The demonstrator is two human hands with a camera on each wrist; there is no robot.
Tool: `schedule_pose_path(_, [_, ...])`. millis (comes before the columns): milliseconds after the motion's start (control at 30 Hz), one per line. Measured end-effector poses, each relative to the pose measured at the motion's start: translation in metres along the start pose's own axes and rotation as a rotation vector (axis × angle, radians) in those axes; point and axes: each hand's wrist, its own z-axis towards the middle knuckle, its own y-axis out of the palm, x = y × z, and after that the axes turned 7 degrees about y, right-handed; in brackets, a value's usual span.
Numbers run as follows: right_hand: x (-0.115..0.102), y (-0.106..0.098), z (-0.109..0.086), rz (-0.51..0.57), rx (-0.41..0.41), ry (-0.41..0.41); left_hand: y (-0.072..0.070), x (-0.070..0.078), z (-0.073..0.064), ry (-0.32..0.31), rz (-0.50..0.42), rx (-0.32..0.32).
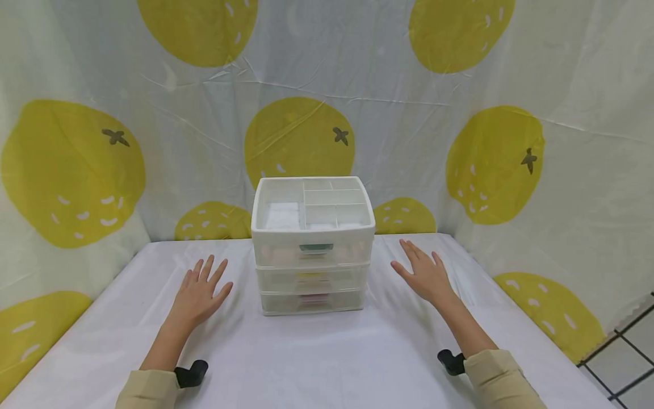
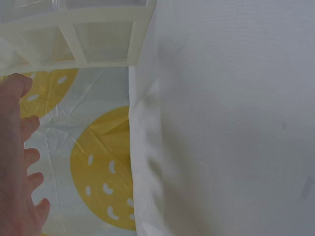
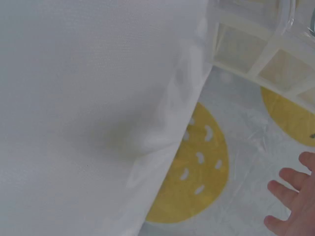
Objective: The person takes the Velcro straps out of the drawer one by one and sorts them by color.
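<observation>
A white plastic drawer organizer with three see-through drawers stands at the middle back of the table; its top is a tray split into compartments. The drawers are closed, and faint coloured items show behind their fronts. To its left, my left hand is held palm down with fingers spread, holding nothing. On the other side, my right hand has its fingers extended and is likewise bare. Neither hand touches the organizer. Its side frame appears above the left hand in the left wrist view, and its side shows in the right wrist view.
White cloth covers the table. A curtain printed with yellow lemons hangs behind and along both sides. At the lower right is a black wire grid. Both wrists wear a black camera mount, the left one beside a beige sleeve.
</observation>
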Motion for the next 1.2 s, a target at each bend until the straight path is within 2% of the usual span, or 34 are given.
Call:
schedule_pose_path(233, [-0.004,0.001,0.002,0.061,0.022,-0.012,-0.002,0.001,0.001,0.003,-0.024,-0.007])
schedule_pose_path(467, [-0.01,0.0,0.002,0.107,0.04,-0.021,-0.002,0.003,0.002,-0.014,-0.086,-0.009])
schedule_pose_path(767, [-0.015,0.004,-0.001,0.156,0.063,-0.021,0.0,0.006,0.001,-0.022,-0.099,0.014])
schedule_pose_path(1033, [-0.021,0.008,-0.002,0.213,0.031,0.022,-0.001,0.009,0.003,-0.019,-0.092,0.039])
schedule_pose_path(1200, [-0.027,0.011,-0.002,0.238,0.024,0.022,-0.003,0.011,0.005,-0.023,-0.103,0.046])
